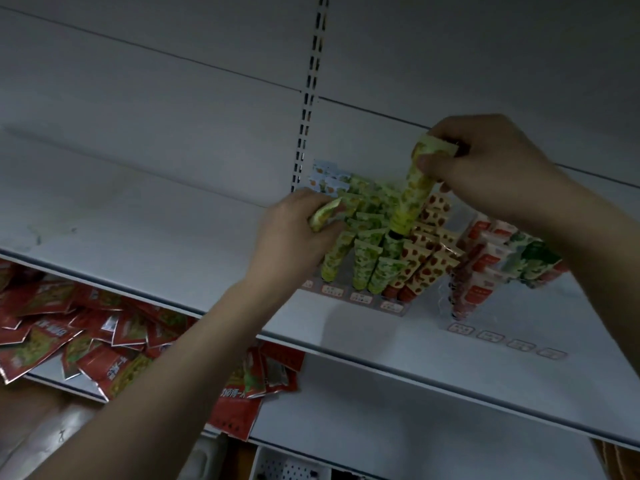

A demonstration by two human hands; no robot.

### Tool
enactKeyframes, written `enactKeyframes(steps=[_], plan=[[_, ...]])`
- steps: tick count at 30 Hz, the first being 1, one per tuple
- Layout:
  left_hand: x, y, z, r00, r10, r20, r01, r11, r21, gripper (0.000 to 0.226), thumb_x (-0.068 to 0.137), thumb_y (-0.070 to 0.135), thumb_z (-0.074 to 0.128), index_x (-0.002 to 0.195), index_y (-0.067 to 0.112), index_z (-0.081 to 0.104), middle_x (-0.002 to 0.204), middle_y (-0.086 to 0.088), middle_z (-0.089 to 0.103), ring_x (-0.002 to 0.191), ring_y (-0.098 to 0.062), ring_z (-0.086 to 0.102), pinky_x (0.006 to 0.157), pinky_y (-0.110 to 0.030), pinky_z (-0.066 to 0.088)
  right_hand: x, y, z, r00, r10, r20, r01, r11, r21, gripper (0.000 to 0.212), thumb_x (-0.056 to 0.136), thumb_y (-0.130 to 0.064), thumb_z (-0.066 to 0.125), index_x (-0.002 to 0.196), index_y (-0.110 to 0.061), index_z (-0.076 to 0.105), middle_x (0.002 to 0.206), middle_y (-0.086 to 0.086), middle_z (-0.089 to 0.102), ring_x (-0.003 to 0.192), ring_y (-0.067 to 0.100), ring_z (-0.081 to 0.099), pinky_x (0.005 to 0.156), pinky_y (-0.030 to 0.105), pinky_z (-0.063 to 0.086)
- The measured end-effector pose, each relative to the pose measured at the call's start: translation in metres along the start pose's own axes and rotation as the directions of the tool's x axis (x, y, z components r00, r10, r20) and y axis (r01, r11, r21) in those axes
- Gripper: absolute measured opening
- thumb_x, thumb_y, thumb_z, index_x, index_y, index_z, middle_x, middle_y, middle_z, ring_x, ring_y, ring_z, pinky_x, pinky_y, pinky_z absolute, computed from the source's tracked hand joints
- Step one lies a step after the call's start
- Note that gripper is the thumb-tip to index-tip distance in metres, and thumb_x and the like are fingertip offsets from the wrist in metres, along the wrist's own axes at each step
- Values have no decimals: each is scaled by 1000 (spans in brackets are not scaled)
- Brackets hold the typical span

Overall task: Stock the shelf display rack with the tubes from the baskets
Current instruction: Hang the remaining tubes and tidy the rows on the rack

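The right hand pinches a green tube cap-down above the display rack, while the left hand apparently grips another green tube's crimped end.

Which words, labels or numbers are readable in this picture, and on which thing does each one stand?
None can be read with certainty.
Red packets on the lower shelf: large print, too blurred to read.
Price labels on the display rack: too small.
Green tubes, including those in both hands: pattern only, no legible text.
Red-and-white tubes: blurred.
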State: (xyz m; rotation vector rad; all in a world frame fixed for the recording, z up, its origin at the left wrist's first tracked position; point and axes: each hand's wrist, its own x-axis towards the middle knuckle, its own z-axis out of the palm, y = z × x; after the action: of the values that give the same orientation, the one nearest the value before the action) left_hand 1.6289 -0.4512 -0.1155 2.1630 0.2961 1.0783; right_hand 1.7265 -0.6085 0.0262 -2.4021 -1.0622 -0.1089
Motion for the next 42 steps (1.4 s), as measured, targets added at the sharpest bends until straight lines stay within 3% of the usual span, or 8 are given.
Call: enactKeyframes(steps=[4,9,20,28,31,34,37,42], plan=[[37,3,-1,961,17,275,-74,978,196,23,87,38,66,99,19,74,97,-2,67,89,-25,61,72,-36,48,8,5,7,987,72,143,-82,994,65,10,92,-14,50,96,-10,59,96,8,65,85,26,62,73,43,51],[58,1,0,868,23,496,-203,928,312,33,85,46,68,113,29,71,111,1,65,103,-21,58,79,-32,44,10,8,24,948,1,320,29,995,-91,7,89,-26,57,86,-24,63,90,-14,54,73,5,53,56,22,39],[70,-6,5,826,96,555,-309,901,304,21,90,36,63,99,20,73,104,0,65,95,-23,58,79,-39,48,19,31,63,940,-99,326,202,932,-301,8,86,-31,68,91,-37,71,77,-18,45,66,2,43,59,26,39],[74,-15,5,816,143,560,-328,913,244,21,89,36,64,100,21,73,99,6,62,92,-16,55,74,-30,41,26,36,55,909,-74,411,169,965,-200,6,83,-34,73,86,-30,75,68,-13,57,59,3,51,58,24,45],[74,-20,5,811,205,548,-370,905,209,26,87,41,64,96,19,75,101,4,62,87,-17,57,71,-33,44,34,37,52,946,-92,311,123,989,-84,8,82,-37,74,83,-29,73,78,-8,62,71,10,58,64,25,45],[73,-22,3,803,268,532,-407,899,161,31,80,42,60,90,18,76,106,5,63,82,-17,60,68,-36,50,45,41,57,971,-129,199,154,981,-116,9,82,-31,72,90,-27,75,95,-5,65,84,13,59,75,29,50],[73,-24,2,788,293,542,-420,899,126,31,80,44,59,86,19,75,106,7,64,81,-15,62,67,-39,52,49,42,66,952,-138,273,192,965,-180,10,83,-29,72,93,-29,76,85,-7,63,61,4,49,60,26,42],[76,-23,2,785,247,568,-368,923,108,34,80,45,60,91,18,76,105,10,64,84,-10,60,73,-39,53,48,53,57,949,-130,289,200,953,-228,2,81,-26,73,81,-27,71,64,-15,50,52,2,43,49,22,31]])
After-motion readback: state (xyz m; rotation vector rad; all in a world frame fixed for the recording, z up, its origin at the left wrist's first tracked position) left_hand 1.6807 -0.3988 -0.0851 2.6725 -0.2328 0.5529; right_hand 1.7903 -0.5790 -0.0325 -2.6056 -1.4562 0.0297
